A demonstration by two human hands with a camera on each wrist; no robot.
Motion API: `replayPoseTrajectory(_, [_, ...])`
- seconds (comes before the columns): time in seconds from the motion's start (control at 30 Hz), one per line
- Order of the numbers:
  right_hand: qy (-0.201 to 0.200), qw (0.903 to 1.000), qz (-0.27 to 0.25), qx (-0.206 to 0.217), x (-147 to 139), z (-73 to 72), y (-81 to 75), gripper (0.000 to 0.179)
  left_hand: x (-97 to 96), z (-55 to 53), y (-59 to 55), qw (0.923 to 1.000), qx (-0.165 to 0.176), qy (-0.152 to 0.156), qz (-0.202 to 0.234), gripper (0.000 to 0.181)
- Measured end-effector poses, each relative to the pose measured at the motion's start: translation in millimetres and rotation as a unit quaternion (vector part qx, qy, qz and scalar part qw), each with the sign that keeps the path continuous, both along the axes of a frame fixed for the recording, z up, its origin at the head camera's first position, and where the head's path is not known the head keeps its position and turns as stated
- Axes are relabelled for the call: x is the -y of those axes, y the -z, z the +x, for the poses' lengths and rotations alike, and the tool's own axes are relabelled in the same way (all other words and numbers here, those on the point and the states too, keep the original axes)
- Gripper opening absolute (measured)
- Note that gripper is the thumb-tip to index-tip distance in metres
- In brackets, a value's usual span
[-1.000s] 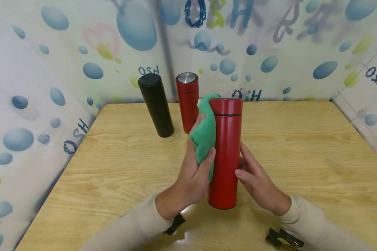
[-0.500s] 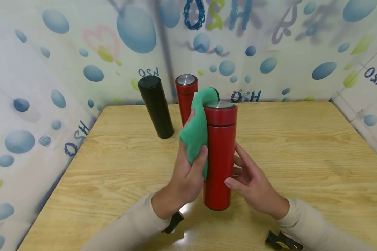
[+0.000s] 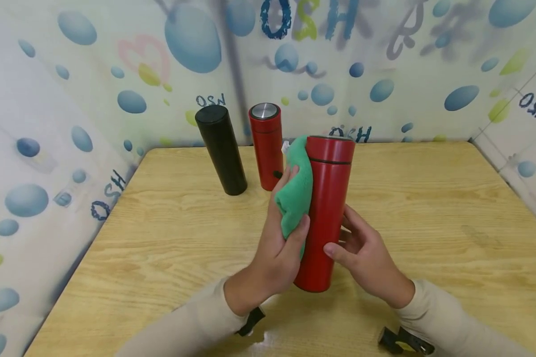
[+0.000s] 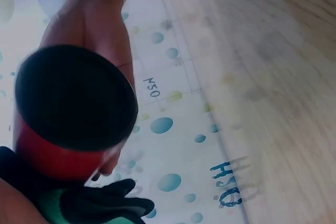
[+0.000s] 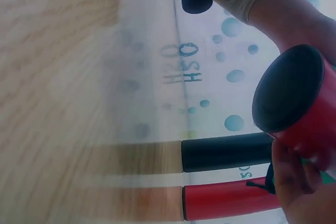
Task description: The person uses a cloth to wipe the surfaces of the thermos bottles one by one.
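My left hand [image 3: 272, 260] grips a folded green cloth [image 3: 297, 191] and presses it along the left side of a red thermos flask [image 3: 330, 208]. The thumb lies over the cloth's near edge. On the flask's other side, my right hand [image 3: 368, 258] holds the lower half between thumb and fingers, the fingers partly hidden behind it. The flask is raised off the table, its top leaning right in the head view. Its black base [image 4: 76, 98] faces the left wrist camera, and the right wrist view shows this flask's red body [image 5: 312, 135] from below.
A black thermos [image 3: 222, 151] and a second red thermos [image 3: 267, 144] with a silver lid stand toward the back of the wooden table [image 3: 174, 238]. A patterned wall sheet [image 3: 268, 79] rises behind the far edge. Black wrist devices [image 3: 402, 341] hang under both sleeves.
The flask first shifted left and tipped its lid toward the camera. Now it has swung back right, its top leaning right, with the hands and cloth moving along. The two standing flasks have stayed put.
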State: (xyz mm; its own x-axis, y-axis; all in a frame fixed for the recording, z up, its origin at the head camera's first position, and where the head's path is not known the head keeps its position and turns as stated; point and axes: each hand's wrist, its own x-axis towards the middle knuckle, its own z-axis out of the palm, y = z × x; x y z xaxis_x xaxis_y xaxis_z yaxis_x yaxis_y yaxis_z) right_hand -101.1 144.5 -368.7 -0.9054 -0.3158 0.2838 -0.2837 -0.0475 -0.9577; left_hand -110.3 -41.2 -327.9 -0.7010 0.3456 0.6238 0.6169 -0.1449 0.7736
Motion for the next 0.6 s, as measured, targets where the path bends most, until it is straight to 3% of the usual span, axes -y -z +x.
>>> replayPoseTrajectory(0.4, [-0.091,0.9958,-0.009,0.005,-5.0,2.6,-6.7,0.07,-0.9,-3.2,-3.9,0.9994,-0.026,-0.001,0.022,0.069])
replayPoseTrajectory(0.6, [-0.097,0.9953,0.0,0.005,-4.5,2.3,-5.3,0.077,4.5,-6.7,-8.8,0.9982,-0.042,-0.016,0.041,0.068])
